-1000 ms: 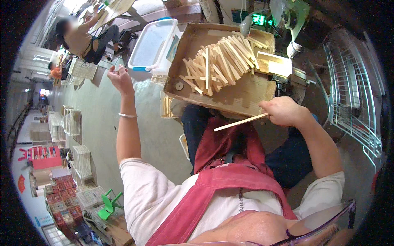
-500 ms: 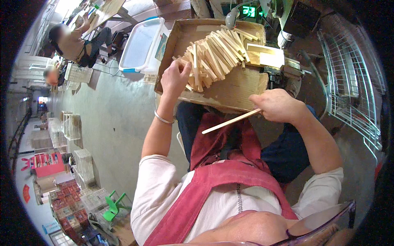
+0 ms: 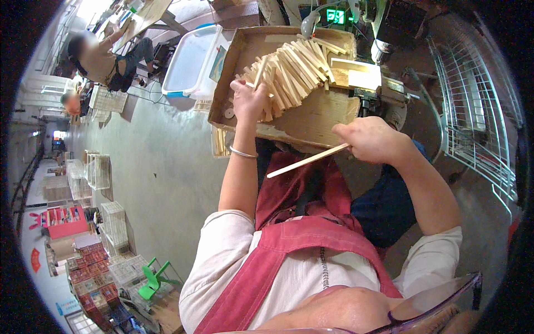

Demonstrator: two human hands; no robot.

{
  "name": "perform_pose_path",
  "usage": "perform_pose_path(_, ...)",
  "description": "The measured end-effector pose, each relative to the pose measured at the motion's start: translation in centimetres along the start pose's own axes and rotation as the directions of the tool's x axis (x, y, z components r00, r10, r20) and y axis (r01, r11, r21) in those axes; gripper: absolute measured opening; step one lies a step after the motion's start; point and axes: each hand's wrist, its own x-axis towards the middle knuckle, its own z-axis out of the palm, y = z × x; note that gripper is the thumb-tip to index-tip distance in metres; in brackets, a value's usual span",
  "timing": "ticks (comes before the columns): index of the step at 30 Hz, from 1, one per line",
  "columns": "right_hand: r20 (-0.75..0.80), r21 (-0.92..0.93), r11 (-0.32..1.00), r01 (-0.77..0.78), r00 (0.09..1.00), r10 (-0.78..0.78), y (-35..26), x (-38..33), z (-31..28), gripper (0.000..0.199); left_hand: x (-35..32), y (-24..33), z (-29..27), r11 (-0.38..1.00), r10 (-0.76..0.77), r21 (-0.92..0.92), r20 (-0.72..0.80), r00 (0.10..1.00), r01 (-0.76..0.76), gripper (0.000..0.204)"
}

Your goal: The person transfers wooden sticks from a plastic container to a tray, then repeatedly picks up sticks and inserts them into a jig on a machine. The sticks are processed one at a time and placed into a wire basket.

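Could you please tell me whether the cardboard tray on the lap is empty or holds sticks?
It holds sticks: the cardboard tray carries a heap of wooden sticks, which the left hand touches.

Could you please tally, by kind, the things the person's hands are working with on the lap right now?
Cardboard tray: 1
Heap of wooden sticks in the tray, under the left hand: 1 heap, sticks too many to count
Single wooden stick held in the right hand: 1
Total: 3 items, counting the heap as one
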Motion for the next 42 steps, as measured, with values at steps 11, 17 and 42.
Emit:
perform_pose_path(11, -0.145, 0.183, 0.983, -0.023, 0.988, 0.051, 2.1, -0.6, 1.6, 0.034, 0.8, -3.2, -1.6, 0.761, -0.214, -0.48, 0.45, 0.867, 0.437, 0.037)
perform_pose_path(17, -0.421, 0.769, 0.618, 0.162, 0.857, 0.299, 1.1, -2.4, 1.3, 0.03, -2.2, -4.4, -2.7, 0.595, -0.063, -0.788, 0.152, 0.986, 0.159, 0.02)
perform_pose_path(42, -0.072, 0.858, -0.328, 0.396, 0.724, 0.686, -4.9, -0.4, 13.7, 0.012, -23.0, 4.6, 1.3, 0.176, 0.194, -0.545, 0.836, 0.514, 0.82, 0.027)
